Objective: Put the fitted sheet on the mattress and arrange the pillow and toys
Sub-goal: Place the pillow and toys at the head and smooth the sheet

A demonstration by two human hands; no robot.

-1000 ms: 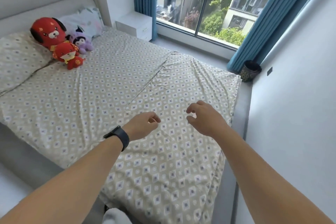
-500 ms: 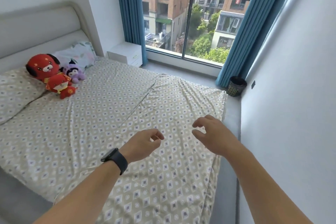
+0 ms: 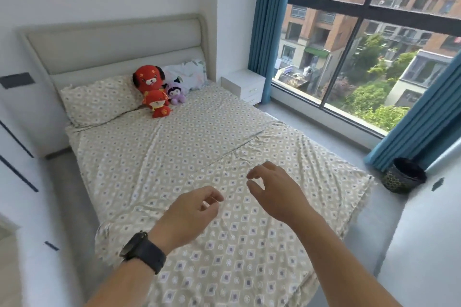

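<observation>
Nothing is held: left hand and right hand are loosely curled at lower centre above the sheet; pillow and toys are seen upper left.

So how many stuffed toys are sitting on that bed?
3, all grouped at the headboard end. The big red dog leans between the pillows, the small red toy sits in front of it, and the purple toy is beside them. Others could be hidden behind.
</observation>
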